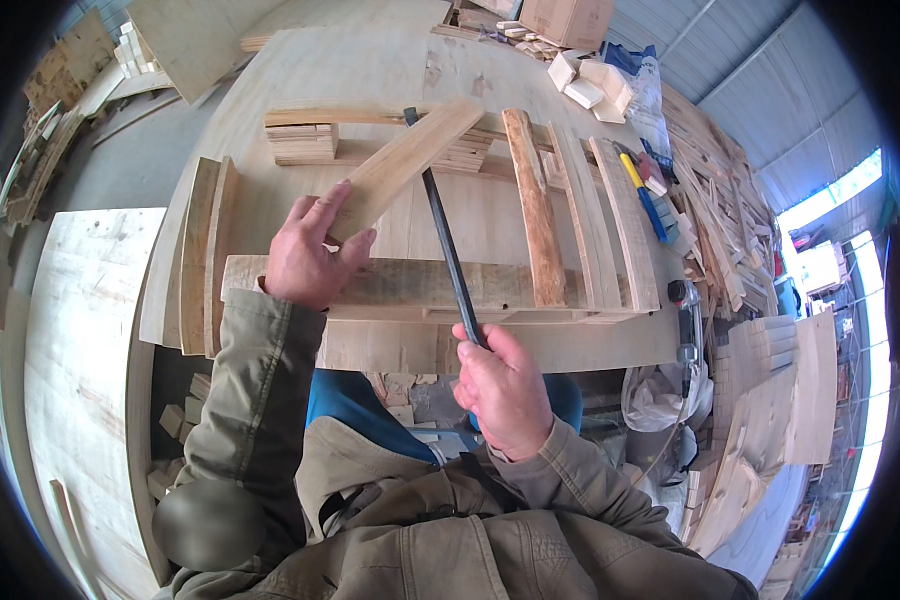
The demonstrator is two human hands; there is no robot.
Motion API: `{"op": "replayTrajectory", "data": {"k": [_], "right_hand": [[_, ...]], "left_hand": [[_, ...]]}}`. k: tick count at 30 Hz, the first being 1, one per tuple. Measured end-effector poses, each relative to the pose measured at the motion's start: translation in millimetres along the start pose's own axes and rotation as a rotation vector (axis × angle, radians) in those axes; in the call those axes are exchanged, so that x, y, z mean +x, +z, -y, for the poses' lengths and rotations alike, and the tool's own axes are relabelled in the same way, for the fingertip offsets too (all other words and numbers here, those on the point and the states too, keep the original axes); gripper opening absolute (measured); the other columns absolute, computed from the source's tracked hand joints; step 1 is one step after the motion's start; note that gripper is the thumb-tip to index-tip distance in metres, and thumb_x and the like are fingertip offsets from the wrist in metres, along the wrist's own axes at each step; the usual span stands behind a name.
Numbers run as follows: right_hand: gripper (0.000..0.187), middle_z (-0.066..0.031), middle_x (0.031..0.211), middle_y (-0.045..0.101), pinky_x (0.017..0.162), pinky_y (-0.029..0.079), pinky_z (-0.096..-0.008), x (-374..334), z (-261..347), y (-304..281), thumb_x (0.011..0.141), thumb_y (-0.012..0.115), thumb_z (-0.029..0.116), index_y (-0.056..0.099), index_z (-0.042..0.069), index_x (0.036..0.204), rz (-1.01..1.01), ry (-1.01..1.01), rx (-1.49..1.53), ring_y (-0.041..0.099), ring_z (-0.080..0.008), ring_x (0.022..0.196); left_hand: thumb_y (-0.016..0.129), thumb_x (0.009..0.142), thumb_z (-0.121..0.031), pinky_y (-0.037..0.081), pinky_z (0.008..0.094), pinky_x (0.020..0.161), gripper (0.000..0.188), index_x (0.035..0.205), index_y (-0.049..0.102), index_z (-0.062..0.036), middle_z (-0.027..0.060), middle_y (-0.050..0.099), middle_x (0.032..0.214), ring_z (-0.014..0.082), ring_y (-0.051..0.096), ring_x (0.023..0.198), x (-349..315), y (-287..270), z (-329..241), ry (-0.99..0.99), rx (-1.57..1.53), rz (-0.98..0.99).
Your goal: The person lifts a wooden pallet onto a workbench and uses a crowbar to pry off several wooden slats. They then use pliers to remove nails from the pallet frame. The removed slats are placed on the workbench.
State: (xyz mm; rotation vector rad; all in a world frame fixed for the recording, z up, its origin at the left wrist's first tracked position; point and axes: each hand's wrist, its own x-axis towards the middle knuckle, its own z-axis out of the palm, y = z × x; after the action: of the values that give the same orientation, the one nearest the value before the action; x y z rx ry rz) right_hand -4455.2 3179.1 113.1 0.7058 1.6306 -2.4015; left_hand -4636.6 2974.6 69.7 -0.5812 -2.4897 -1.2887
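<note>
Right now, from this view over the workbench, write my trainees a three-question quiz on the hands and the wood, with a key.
1. Which hand grips the long, straight black metal bar?
A) left
B) right
C) both

2. True or false: the long yellow-and-blue tool lies to the right of the rough-surfaced, brown-mottled wooden slat.

3. What does the left hand hold?

Key:
1. B, the right hand.
2. True.
3. A flat, pale wooden board.
</note>
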Motion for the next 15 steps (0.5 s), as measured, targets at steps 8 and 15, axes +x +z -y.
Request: {"op": "replayTrajectory", "data": {"k": [8,15], "right_hand": [[0.021,0.0024,0.076,0.049,0.052,0.037,-0.0248,-1,9,2,0.108,0.059,0.013,0.059,-0.001,0.124,0.029,-0.024,0.044,0.043,-0.0055,0.059],[0.024,0.0031,0.071,0.045,0.058,0.039,-0.0315,-8,26,8,0.110,0.054,0.016,0.061,-0.001,0.125,0.027,0.005,0.071,0.036,-0.0077,0.052]], "left_hand": [[0.094,0.076,-0.026,0.061,0.0394,0.078,0.108,0.162,0.035,-0.0007,0.0191,0.065,0.125,0.0257,0.071,0.090,-2,0,4,-0.023,-0.040,-0.088],[0.100,0.067,-0.024,0.060,0.0406,0.081,0.128,0.168,0.023,-0.0049,0.0187,0.068,0.119,0.0256,0.070,0.091,-2,0,-1,-0.201,-0.011,-0.040]]}}
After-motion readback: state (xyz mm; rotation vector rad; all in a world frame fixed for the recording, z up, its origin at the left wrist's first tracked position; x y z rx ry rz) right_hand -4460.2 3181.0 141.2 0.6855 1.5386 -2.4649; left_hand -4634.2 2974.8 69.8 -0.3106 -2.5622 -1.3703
